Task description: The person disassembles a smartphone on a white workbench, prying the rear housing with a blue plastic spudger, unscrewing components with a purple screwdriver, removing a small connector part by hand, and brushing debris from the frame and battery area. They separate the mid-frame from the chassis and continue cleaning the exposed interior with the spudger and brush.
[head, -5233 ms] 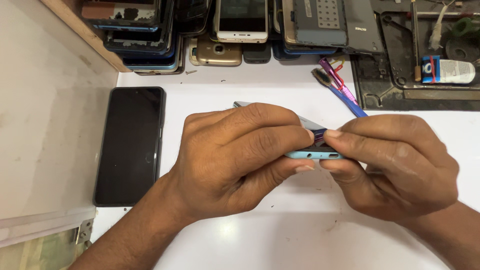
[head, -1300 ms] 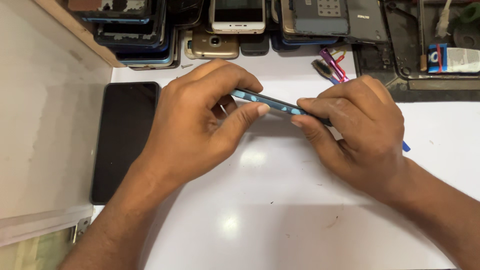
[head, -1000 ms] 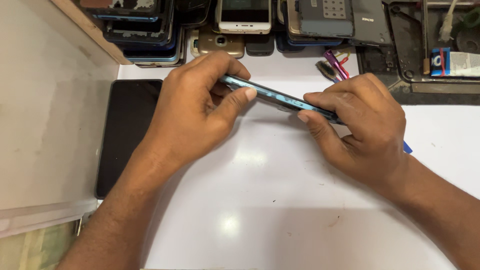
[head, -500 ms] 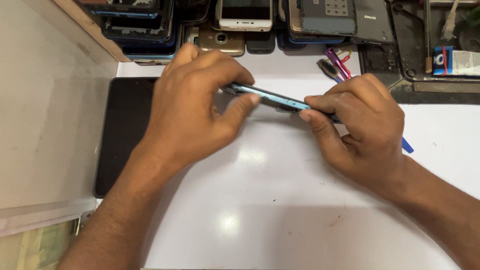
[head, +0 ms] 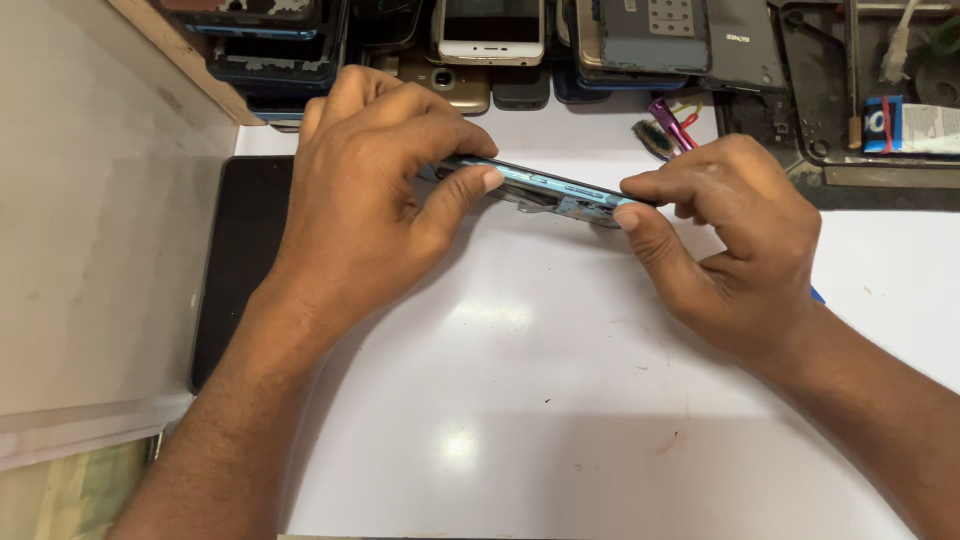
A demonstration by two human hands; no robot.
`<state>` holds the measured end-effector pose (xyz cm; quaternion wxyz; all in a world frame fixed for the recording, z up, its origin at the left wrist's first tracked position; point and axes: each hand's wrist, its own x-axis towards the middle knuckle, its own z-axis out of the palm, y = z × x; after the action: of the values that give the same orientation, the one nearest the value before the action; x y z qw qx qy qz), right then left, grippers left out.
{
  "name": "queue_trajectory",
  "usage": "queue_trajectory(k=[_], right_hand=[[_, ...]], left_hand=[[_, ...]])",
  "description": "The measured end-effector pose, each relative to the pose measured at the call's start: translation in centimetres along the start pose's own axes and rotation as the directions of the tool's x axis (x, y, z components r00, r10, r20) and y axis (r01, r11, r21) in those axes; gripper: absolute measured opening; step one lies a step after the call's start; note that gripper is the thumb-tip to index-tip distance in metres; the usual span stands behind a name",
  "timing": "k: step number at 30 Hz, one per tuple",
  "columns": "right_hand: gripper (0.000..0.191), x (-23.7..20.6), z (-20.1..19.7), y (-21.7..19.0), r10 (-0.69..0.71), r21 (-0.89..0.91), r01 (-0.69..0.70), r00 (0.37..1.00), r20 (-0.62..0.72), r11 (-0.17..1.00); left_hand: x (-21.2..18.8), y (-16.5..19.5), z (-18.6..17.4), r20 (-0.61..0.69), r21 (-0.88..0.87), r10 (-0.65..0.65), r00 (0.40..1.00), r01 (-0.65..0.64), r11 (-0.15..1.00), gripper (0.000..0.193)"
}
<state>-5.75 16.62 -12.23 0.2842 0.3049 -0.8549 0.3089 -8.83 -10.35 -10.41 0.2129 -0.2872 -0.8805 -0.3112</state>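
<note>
We judge the blue phone (head: 545,190) to be light, thin and stiff, yet fragile: it likely flexes or cracks if twisted, and its smooth edges are probably slippery. We take hold of it along the narrow side frame, at the two ends, never on the faces. It shows edge-on as a slim blue strip with small dark slots, raised just above the white table (head: 560,400). Our left hand (head: 370,190) is clamped on its left end, thumb under, fingers over. Our right hand (head: 730,240) pinches its right end. A black phone (head: 235,260) lies flat to the left; stacked phones (head: 490,30) line the far edge.
</note>
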Motion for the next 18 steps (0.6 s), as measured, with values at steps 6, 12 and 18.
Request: queue_trajectory(k=[6, 12, 18], right_hand=[[0.014, -0.7, 0.1, 0.1, 0.052, 0.057, -0.053, 0.998, 0.022, 0.997], [0.015, -1.1, 0.3, 0.3, 0.037, 0.043, -0.038, 0.999, 0.026, 0.998], [0.019, -0.8, 0.7, 0.7, 0.132, 0.212, -0.141, 0.990, 0.057, 0.967]], left_hand=[[-0.2, 0.5, 0.3, 0.017, -0.046, 0.114, 0.993, -0.113, 0.993, 0.018], [-0.2, 1.1, 1.3, 0.020, -0.047, 0.117, 0.993, -0.116, 0.992, 0.012], [-0.2, 1.2, 1.5, -0.042, -0.049, 0.095, 0.995, -0.097, 0.994, 0.010]])
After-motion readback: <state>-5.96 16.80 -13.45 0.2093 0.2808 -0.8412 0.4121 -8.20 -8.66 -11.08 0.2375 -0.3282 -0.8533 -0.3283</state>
